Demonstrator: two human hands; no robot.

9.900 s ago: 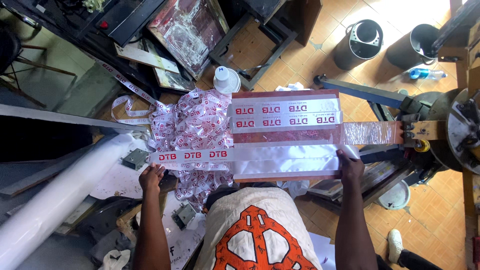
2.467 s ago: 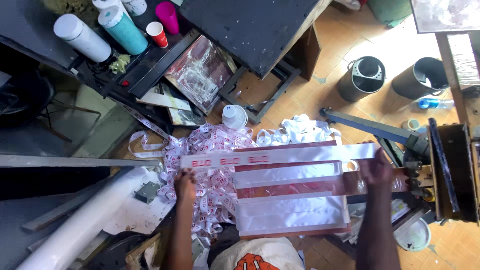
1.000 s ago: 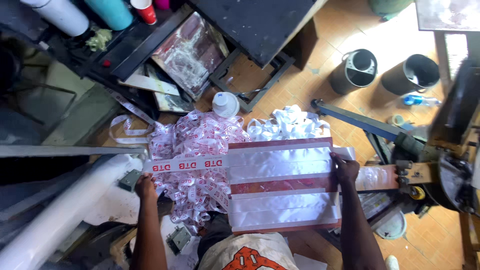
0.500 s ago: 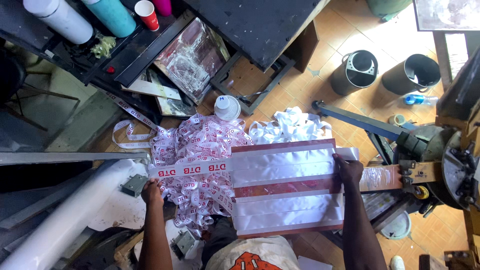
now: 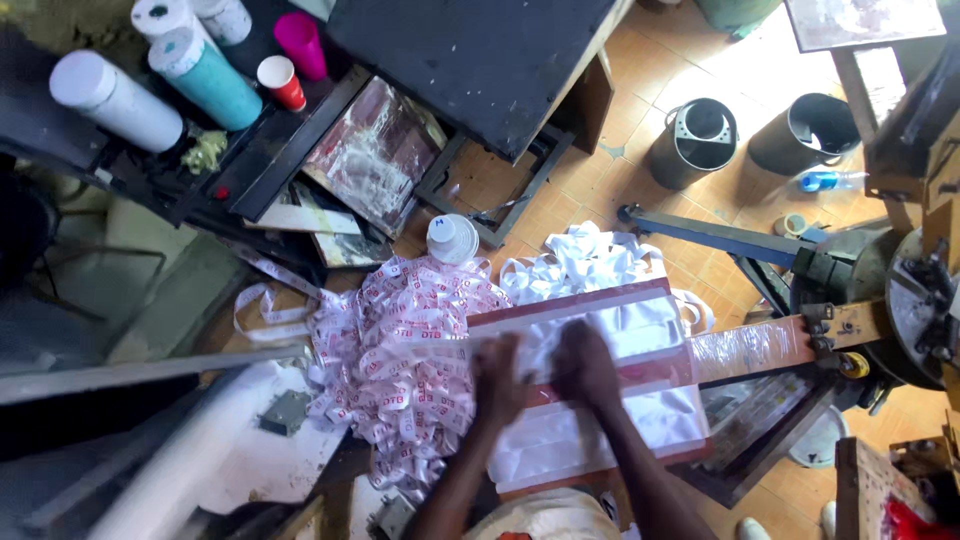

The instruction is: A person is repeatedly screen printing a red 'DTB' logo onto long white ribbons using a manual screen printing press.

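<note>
Both hands meet near the centre of the view, the left hand (image 5: 497, 377) and right hand (image 5: 585, 365) side by side on a clear plastic sheet (image 5: 610, 400) with red-brown bands; motion blur hides whether the fingers are closed on it or lying flat. The sheet stretches toward a metal machine (image 5: 900, 300) at 3 o'clock. At 9 o'clock of the hands, a heap of white strips with red print (image 5: 400, 350) covers the orange tiled floor (image 5: 640, 90). At 11 o'clock, white and teal rolls (image 5: 150, 75) and a red cup (image 5: 281, 80) sit on a dark bench (image 5: 250, 160). Two black buckets (image 5: 750, 135) stand at 1 o'clock.
</note>
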